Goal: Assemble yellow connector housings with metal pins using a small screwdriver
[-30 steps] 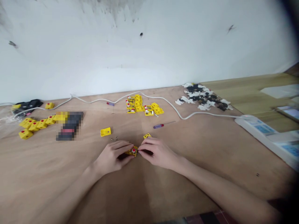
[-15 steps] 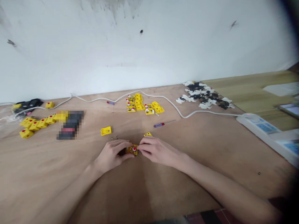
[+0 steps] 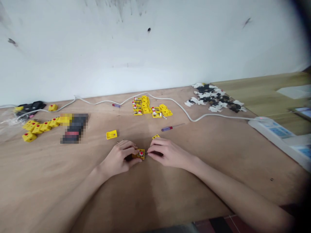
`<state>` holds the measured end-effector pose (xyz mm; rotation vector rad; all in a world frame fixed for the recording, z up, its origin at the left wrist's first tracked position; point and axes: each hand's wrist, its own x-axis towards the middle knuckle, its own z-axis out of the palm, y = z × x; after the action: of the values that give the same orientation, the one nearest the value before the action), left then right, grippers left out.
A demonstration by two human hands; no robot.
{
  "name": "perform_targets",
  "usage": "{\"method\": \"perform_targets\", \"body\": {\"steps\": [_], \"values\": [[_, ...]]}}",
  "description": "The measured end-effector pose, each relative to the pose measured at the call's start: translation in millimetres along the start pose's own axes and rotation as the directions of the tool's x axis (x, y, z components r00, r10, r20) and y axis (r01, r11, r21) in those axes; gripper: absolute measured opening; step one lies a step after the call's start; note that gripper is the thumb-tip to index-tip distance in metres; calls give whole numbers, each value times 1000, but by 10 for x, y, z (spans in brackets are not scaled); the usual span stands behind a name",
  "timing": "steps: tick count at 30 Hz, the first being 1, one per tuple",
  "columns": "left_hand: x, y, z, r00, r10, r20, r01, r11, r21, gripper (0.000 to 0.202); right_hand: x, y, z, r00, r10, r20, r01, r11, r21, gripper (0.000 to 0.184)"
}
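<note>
1. Plywood table (image 3: 55,181), set against a white wall (image 3: 155,48); a white cable (image 3: 176,105) is run along the far side to a power strip (image 3: 272,131) at right.
2. Yellow board (image 3: 141,154) with red button (image 3: 141,153): held above the table's near half, between both hands. It is judged light, stiff and small, with a fragile button; hold is best taken by the edges.
3. Left hand (image 3: 116,158): closed on the board's left edge, fingers curled.
4. Right hand (image 3: 170,153): pinched on the right edge; a dark item under the fingers cannot be made out.
5. Yellow housing (image 3: 111,134): lying far left of the hands.
6. Yellow piece (image 3: 156,136): placed just beyond the right hand.
7. Screwdriver (image 3: 167,128): left further right, purple-handled.
8. Yellow parts (image 3: 152,109): heaped at far centre.
9. Black-and-white scraps (image 3: 215,100): piled at far right.
</note>
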<state>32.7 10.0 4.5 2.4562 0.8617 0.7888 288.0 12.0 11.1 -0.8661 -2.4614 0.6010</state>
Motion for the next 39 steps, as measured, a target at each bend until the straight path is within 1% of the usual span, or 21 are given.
{"method": "perform_targets", "body": {"steps": [4, 8, 11, 14, 17, 20, 24, 28, 35, 39], "values": [[-12, 14, 12, 1000, -18, -16, 18, 1000, 9, 14, 8, 16, 21, 1000, -10, -18, 10, 1000, -10, 17], [-18, 42, -10, 1000, 8, 8, -8, 1000, 1, 13, 35, 18, 26, 1000, -6, -25, 5, 999, -44, 18], [-23, 43, -22, 999, 32, 4, -32, 999, -27, 11, 44, 22, 14, 999, -42, -11, 41, 993, -113, 20], [-30, 25, -15, 999, 44, -9, -44, 998, -50, 10, 42, 17, 4, 998, -69, 10, 69, 973, -218, 20], [-40, -3, 4, 998, 54, -30, -56, 996, -64, 10, 37, 5, 4, 997, -71, 29, 76, 952, -297, 19], [-46, -25, 18, 996, 67, -58, -71, 995, -72, 9, 36, -5, 4, 997, -70, 33, 77, 938, -339, 19], [-46, -23, 11, 994, 78, -73, -84, 993, -79, 9, 43, -4, -8, 995, -92, 42, 101, 936, -337, 19], [-43, 1, -6, 997, 60, -53, -64, 996, -67, 10, 51, 1, -23, 993, -111, 49, 121, 937, -326, 19], [-39, 0, -9, 997, 56, -46, -59, 996, -65, 11, 42, -10, -30, 992, -124, 26, 126, 933, -336, 22], [-47, -7, -5, 998, 51, -41, -54, 996, -64, 13, 40, -16, -18, 989, -133, 57, 144, 925, -352, 21]]}}
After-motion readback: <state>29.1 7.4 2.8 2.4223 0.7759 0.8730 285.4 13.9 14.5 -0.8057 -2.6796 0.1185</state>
